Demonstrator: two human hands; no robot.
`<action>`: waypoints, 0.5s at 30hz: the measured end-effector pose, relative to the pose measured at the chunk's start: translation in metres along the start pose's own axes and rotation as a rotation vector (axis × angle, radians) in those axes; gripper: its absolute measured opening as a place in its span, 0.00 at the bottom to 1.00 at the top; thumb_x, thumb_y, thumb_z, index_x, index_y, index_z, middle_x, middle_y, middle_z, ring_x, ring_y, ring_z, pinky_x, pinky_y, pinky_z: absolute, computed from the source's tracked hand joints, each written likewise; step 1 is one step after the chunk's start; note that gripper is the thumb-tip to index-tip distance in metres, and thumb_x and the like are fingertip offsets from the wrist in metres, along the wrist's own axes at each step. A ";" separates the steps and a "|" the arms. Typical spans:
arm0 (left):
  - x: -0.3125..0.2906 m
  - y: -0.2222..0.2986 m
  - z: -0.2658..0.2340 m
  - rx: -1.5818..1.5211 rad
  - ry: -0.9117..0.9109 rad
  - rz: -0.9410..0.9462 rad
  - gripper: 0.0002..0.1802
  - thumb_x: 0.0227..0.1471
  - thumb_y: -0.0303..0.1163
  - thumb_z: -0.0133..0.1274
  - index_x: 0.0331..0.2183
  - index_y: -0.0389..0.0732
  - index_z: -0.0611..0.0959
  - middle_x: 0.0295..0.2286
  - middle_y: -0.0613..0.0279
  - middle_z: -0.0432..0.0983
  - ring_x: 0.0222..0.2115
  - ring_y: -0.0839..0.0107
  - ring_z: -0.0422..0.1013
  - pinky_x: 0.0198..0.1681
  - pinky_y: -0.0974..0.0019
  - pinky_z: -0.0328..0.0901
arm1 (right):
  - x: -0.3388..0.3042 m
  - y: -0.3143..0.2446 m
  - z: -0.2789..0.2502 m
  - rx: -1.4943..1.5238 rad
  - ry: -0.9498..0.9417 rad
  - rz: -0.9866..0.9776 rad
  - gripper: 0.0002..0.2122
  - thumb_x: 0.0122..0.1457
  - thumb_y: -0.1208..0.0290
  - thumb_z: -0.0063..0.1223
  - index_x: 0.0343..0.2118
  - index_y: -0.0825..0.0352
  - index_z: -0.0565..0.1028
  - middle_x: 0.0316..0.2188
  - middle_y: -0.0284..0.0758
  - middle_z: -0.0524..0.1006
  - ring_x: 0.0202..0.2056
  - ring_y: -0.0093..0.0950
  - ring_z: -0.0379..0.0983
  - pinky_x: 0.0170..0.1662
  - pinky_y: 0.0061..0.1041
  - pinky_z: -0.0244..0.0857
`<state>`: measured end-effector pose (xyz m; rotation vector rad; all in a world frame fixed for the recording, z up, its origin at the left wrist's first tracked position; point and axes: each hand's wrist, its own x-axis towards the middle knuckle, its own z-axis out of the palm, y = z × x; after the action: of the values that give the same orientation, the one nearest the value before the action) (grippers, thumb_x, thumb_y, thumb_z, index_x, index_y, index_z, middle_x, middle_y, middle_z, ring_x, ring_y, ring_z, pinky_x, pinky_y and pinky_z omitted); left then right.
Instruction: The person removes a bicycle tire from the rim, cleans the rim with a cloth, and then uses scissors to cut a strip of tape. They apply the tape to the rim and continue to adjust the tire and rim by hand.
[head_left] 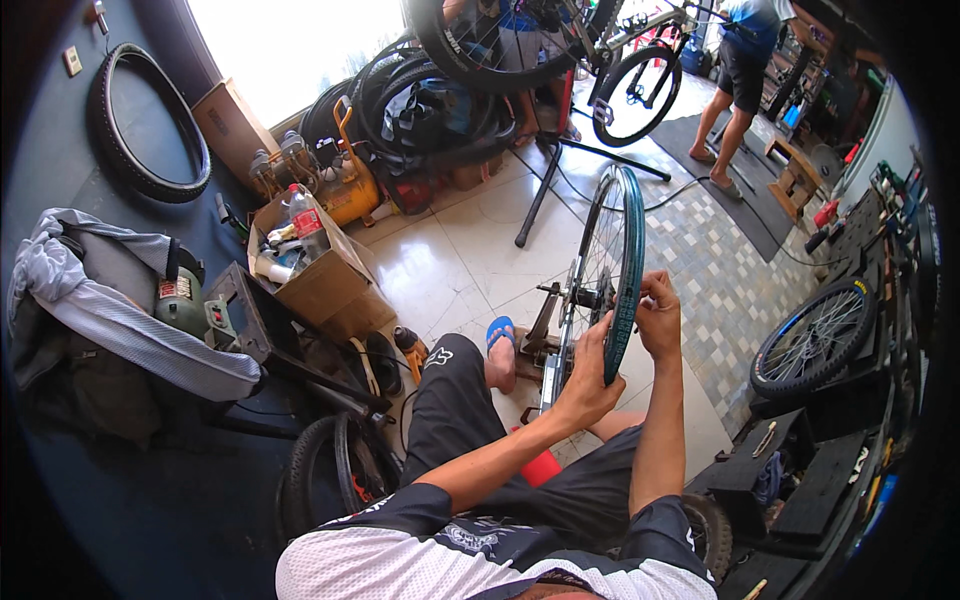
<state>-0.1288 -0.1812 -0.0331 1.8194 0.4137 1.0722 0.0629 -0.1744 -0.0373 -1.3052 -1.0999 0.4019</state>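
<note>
Overhead, a tiled workshop floor (470,260) spreads out pale and glossy, turning to a small checkered pattern toward the right; on it, well back, a bicycle (560,50) hangs in a black repair stand (545,190), and another person (745,70) in a blue shirt and dark shorts stands on a dark mat beside it; loose black tyres (400,100) are piled by the bright doorway, and one more tyre (150,120) hangs on the dark wall at the left; a grey jacket (110,300) lies draped over gear at the left, near an open cardboard box (320,280) stuffed with bottles and a yellow compressor (350,190) behind it; a spoked wheel with a blue rim (815,340) leans at the right against dark shelving; centrally, a bicycle wheel (610,260) with a teal rim stands upright in a truing stand (550,330) just in front of the seated person's knees, past a foot in a blue sandal (500,335); the left hand (590,375) is curled around the near lower edge of the rim, fingers wrapped over it; the right hand (658,315) is closed on the rim just above, on its right side; both hands sit close together on the same stretch of rim, not touching each other
</note>
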 end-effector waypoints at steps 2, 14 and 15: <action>-0.002 -0.002 -0.001 0.011 0.000 0.003 0.52 0.43 0.15 0.53 0.69 0.32 0.53 0.63 0.37 0.57 0.65 0.40 0.55 0.69 0.48 0.51 | 0.002 -0.006 0.005 0.065 -0.024 0.028 0.10 0.54 0.84 0.67 0.36 0.63 0.81 0.36 0.21 0.67 0.34 0.12 0.67 0.30 0.12 0.60; 0.002 -0.006 0.000 0.018 0.017 0.033 0.52 0.43 0.16 0.53 0.69 0.31 0.53 0.62 0.37 0.57 0.64 0.39 0.55 0.69 0.48 0.51 | 0.002 -0.021 0.002 0.191 -0.076 0.230 0.08 0.54 0.85 0.66 0.35 0.66 0.80 0.32 0.22 0.72 0.33 0.12 0.69 0.31 0.14 0.65; 0.002 -0.006 0.000 0.009 0.014 0.028 0.52 0.43 0.16 0.53 0.69 0.31 0.53 0.62 0.36 0.57 0.64 0.39 0.55 0.69 0.48 0.51 | 0.003 -0.019 0.002 0.170 -0.075 0.202 0.08 0.54 0.85 0.65 0.36 0.67 0.80 0.32 0.22 0.72 0.33 0.12 0.69 0.30 0.14 0.65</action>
<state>-0.1266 -0.1762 -0.0373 1.8310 0.4025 1.1049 0.0569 -0.1766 -0.0190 -1.2614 -0.9759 0.6854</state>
